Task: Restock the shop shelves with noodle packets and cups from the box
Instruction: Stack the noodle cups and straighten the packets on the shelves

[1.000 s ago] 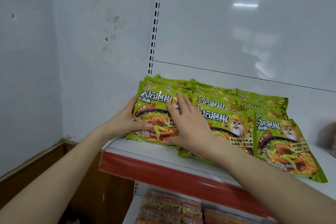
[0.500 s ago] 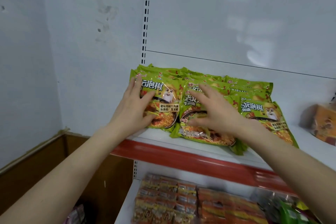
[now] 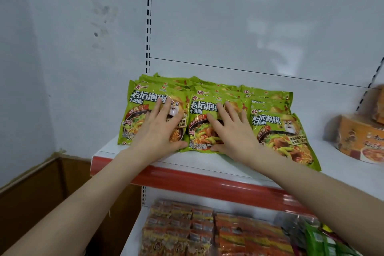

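Both hands, having spread apart, are now pressing flat and open: left hand (image 3: 158, 131) and right hand (image 3: 232, 133) on neighbouring green noodle packets (image 3: 278, 131); pushing unevenly risks sliding slick stacks off the shelf (image 3: 207, 164).

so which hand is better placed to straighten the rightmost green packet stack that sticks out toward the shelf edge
Probably the right hand. It lies flat on the middle stack, next to the rightmost stack. The left hand presses the leftmost stack and would have to cross over.
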The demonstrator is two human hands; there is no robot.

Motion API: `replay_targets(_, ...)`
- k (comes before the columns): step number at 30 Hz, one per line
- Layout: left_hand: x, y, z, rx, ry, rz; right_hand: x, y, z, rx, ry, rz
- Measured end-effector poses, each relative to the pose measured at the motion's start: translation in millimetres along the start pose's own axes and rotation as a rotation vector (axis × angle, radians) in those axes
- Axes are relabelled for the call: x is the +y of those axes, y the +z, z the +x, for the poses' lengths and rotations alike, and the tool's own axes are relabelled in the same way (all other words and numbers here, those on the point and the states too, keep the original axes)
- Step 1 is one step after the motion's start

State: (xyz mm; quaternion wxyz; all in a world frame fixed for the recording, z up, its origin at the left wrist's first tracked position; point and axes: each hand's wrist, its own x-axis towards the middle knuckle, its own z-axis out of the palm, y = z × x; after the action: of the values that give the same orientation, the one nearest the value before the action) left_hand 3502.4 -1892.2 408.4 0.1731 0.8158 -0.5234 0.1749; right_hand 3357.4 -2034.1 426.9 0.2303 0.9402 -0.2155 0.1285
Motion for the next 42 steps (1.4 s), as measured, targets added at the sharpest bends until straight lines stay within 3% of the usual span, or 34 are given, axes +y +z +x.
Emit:
replay_targets(6, 9.5, 3.4, 7.6, 0.066, 0.018, 0.122, -4.3, 11.8, 5.3, 0.090, 0.045, -0.008)
replay_targets(13, 20.3, 10.5, 22.1, 0.024, 0.044, 0.210, 17.2, 0.5, 1.8, 0.053, -0.022, 0.263)
replay_targets(19, 22.6, 14.7, 25.6, 0.013, 0.022, 0.241, 21.4, 0.8, 11.2, 0.025, 0.116, 0.123)
replay_targets(23, 26.0, 16.7, 26.5, 0.015, 0.014, 0.243, 17.3, 3.6, 14.0, 0.055, 0.121, 0.098)
replay_targets(28, 25.5, 15.4, 26.5, 0.014, 0.026, 0.247, 32.2, -6.1, 12.5, 0.031, 0.102, 0.247)
replay_targets(34, 29.5, 18.7, 27.7, 0.027, 0.006, 0.280, 28.8, 3.7, 11.3, 0.045, 0.060, 0.046)
replay_targets(38, 32.2, 14.2, 25.2, 0.019, 0.016, 0.252, 39.8, -2.8, 3.2, 0.033, 0.041, 0.247)
replay_targets(42, 56.3, 11.0, 21.6, 0.019, 0.146, 0.150, 70.9, -23.7, -29.3, 0.071, 0.067, 0.488)
